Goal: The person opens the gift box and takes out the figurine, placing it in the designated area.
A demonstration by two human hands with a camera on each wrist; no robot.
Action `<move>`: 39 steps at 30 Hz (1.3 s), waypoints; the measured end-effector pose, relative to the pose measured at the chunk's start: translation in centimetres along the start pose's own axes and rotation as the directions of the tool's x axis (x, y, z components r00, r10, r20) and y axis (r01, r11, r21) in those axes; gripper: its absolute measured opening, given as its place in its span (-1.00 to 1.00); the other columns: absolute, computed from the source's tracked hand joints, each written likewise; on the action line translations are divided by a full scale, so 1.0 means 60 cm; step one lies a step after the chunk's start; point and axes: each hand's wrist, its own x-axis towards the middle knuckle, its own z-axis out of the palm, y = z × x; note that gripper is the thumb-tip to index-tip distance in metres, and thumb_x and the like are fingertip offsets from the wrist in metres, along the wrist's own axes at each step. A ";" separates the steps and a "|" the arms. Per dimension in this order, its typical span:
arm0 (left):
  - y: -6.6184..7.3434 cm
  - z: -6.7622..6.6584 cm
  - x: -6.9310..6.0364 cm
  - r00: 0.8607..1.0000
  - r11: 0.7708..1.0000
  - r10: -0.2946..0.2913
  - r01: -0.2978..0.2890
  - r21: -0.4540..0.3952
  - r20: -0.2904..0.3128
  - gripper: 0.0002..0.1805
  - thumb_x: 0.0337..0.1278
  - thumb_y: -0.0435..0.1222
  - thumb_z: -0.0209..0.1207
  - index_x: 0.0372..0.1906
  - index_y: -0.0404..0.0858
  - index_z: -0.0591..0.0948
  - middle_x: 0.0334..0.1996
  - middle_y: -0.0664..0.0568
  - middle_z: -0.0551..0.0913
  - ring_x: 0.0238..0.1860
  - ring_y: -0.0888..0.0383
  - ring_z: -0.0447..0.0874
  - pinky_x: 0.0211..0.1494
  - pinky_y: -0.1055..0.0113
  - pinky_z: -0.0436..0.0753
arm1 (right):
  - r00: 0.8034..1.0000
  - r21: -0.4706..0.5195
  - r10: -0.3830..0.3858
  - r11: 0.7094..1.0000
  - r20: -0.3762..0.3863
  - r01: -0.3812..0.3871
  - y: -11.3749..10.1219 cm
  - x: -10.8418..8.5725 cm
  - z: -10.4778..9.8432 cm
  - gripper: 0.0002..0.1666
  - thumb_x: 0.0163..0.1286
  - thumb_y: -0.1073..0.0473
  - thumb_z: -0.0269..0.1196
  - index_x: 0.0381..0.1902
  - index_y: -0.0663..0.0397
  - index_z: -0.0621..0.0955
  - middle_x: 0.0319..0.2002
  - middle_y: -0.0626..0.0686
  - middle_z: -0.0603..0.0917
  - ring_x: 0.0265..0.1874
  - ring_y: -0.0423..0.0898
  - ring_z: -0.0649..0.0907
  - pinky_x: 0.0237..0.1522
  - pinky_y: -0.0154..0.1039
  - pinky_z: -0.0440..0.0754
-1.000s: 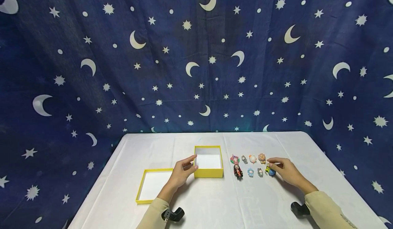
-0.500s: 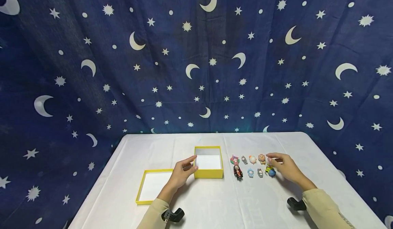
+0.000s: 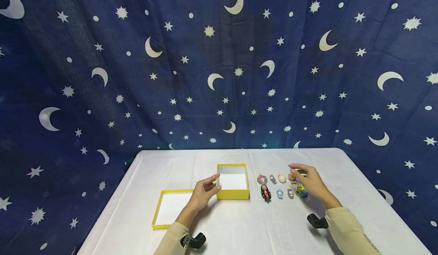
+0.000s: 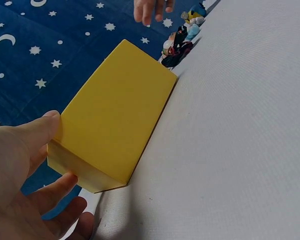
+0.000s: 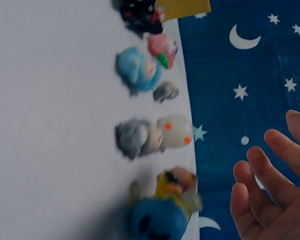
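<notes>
My left hand [image 3: 202,194] holds the left side of an open yellow box [image 3: 232,195] with a white inside. In the left wrist view, its thumb lies on the box's edge and a fingertip touches the side wall. My right hand [image 3: 309,179] hovers over the right end of two rows of small figurines, with nothing between its fingers. Below it are a yellow-and-blue figurine [image 3: 302,191] and a brown figurine [image 3: 291,178], partly covered. The rows also include a white-and-orange figurine [image 3: 281,178], a light-blue figurine [image 3: 280,194] and a black-robed doll [image 3: 265,193].
A shallow yellow-rimmed lid [image 3: 169,209] lies inside up, left of the box, partly behind the left forearm. A pink-and-green figurine [image 3: 262,179] and two grey ones complete the rows. White cloth covers the table [image 3: 239,228]; a dark-blue star-and-moon curtain [image 3: 191,76] hangs behind.
My right hand has left the yellow-and-blue figurine and moved up and left, over the brown one. The left hand and the box have stayed in place.
</notes>
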 end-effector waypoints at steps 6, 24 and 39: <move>-0.002 0.001 0.001 1.000 1.000 0.020 -0.020 -0.004 0.001 -0.47 0.36 -0.27 0.23 0.38 -0.28 0.51 0.44 -0.25 0.44 0.39 -0.36 0.42 0.47 -0.20 0.44 | 1.000 0.093 0.024 0.995 0.004 -0.024 -0.020 0.007 0.014 -0.58 0.54 0.18 0.17 0.19 0.39 0.59 0.12 0.47 0.63 -0.31 -0.30 0.71 -0.35 -0.20 0.80; 0.002 0.001 0.001 0.999 0.999 0.047 -0.047 -0.012 -0.008 -0.48 0.35 -0.31 0.23 0.37 -0.33 0.51 0.42 -0.26 0.46 0.39 -0.35 0.42 0.47 -0.19 0.44 | 0.998 0.082 -0.022 0.996 -0.061 0.027 -0.056 0.031 0.060 -0.63 0.52 0.17 0.20 0.14 0.28 0.66 0.11 0.30 0.71 -0.10 -0.36 0.64 -0.09 -0.47 0.65; 0.002 -0.001 -0.005 1.000 1.000 0.017 -0.017 -0.016 0.015 -0.46 0.36 -0.29 0.24 0.40 -0.29 0.49 0.45 -0.24 0.42 0.41 -0.37 0.39 0.48 -0.21 0.42 | 0.998 0.143 -0.021 0.989 -0.061 0.029 -0.075 0.032 0.094 -0.64 0.52 0.19 0.20 0.13 0.32 0.66 0.11 0.32 0.70 -0.09 -0.26 0.66 -0.09 -0.46 0.65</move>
